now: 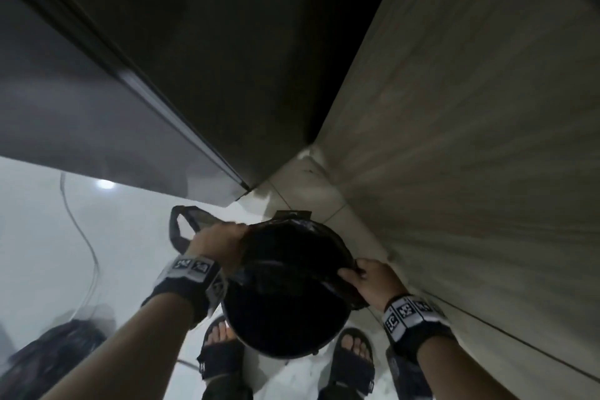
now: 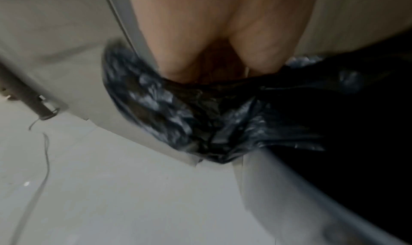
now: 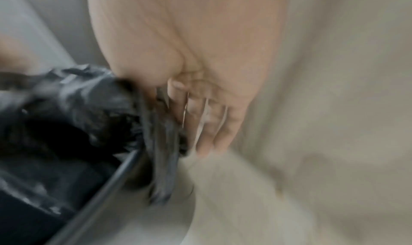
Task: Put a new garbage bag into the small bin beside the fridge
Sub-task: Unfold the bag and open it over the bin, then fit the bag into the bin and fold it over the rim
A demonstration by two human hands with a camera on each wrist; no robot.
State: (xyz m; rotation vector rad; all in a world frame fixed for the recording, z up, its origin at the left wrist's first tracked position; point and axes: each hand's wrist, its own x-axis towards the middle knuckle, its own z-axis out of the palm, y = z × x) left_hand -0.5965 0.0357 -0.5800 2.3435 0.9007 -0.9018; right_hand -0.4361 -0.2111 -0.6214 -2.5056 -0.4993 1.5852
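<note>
Both hands' grip on garbage bag (image 1: 293,256) edge, left hand (image 1: 217,242), right hand (image 1: 370,279), over bin (image 1: 279,338) rim.

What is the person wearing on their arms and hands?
Both hands, left and right, are bare, with no gloves or sleeves. Each wrist carries a black strap bearing white tags printed with black square-patterned markers. No cables show.

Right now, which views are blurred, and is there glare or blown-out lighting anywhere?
Head view: dim, black plastic garbage bag interior reads pure black, a bright light reflection on the glossy white floor. Left wrist: moderate blur. Right wrist: heavy motion smear on the right hand and bag.
</note>
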